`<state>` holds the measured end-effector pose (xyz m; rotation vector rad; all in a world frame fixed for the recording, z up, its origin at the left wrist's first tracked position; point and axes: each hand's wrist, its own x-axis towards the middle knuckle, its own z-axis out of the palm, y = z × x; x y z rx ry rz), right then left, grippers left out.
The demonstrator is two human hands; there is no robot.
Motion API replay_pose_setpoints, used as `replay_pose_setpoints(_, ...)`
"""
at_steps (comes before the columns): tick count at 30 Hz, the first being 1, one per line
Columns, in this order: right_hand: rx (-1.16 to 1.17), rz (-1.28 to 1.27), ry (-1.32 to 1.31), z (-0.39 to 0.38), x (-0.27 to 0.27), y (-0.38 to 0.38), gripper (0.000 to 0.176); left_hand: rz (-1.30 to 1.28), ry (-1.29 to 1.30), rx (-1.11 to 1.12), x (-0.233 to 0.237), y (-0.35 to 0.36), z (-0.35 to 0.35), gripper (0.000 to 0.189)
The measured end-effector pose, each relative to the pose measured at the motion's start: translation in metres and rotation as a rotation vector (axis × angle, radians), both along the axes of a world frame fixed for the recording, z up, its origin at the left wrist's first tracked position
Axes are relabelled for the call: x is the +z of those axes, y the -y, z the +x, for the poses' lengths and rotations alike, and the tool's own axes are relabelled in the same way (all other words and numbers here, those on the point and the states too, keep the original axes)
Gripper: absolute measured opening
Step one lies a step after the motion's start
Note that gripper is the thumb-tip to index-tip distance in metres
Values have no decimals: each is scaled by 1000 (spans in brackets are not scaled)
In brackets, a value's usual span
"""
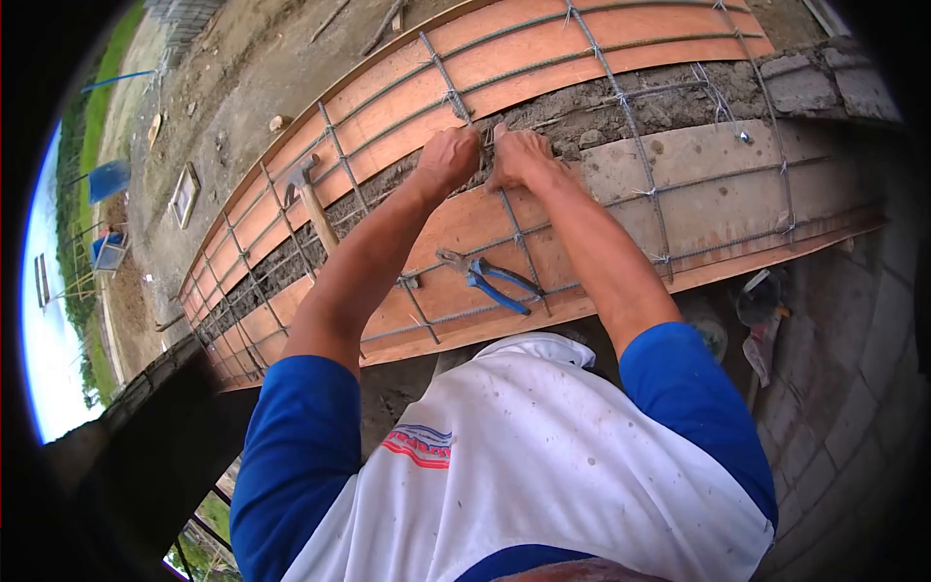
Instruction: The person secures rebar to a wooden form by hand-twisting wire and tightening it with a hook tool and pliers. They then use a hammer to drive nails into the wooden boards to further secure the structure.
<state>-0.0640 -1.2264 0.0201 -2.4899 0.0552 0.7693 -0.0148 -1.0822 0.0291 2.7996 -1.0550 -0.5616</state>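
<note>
My left hand (pixel 451 155) is closed at a crossing of the steel bar grid (pixel 630 121), over the strip of rough mortar between the plywood panels (pixel 388 92). Close to its right, my right hand (pixel 522 157) has its fingers pressed together at the same bar. What either hand pinches is too small to make out. Pliers with blue handles (pixel 490 281) lie on the grid just below my hands, jaws pointing left. A hammer with a wooden handle (pixel 315 209) rests across the bars left of my left forearm.
A bundle of thin tie wire (pixel 716 97) sits on the mortar at the right. Concrete blocks (pixel 800 85) stand at the upper right. Below the panel edge hangs a dirty bag or cloth (pixel 763 339). Bare ground with a wooden frame (pixel 184 195) lies beyond the panels.
</note>
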Motion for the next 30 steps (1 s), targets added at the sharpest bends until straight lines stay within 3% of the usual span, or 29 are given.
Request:
replay_pose_setpoints(4,-7,51,-87,2,6,4,74,63,-85,110,5,22,12,14)
replay_pose_setpoints(7,25,42,-64,0,2,4,74,287,-239,-85,25,55,36,15)
replay_pose_setpoints(8,-7,58,-55,-3,-3,3,75,490,-304,-278,30,71,48,16)
replay_pose_setpoints(11,-109,86,-30,-10,-10,0,79,584,-137,-538,9,88,62,22)
replay_pose_setpoints(15,-228,147,-6,-11,-7,1,85,568,18,-819,6,98,69,12)
replay_pose_setpoints(18,-257,163,6,-15,-9,-3,85,570,-2,-889,8,81,76,8)
replay_pose_setpoints(21,-311,191,-144,-11,-1,-1,85,264,66,-826,11,61,69,16)
replay_pose_setpoints(22,-338,209,-223,-9,3,1,86,339,75,-842,12,58,63,20)
replay_pose_setpoints(25,-327,218,-121,-13,-8,-5,84,406,33,-825,19,52,53,17)
replay_pose_setpoints(28,-306,177,-36,-14,-16,-15,80,288,-119,-762,19,57,71,14)
replay_pose_setpoints(30,-389,88,-3,-15,-15,-31,79,470,-183,-746,19,74,75,14)
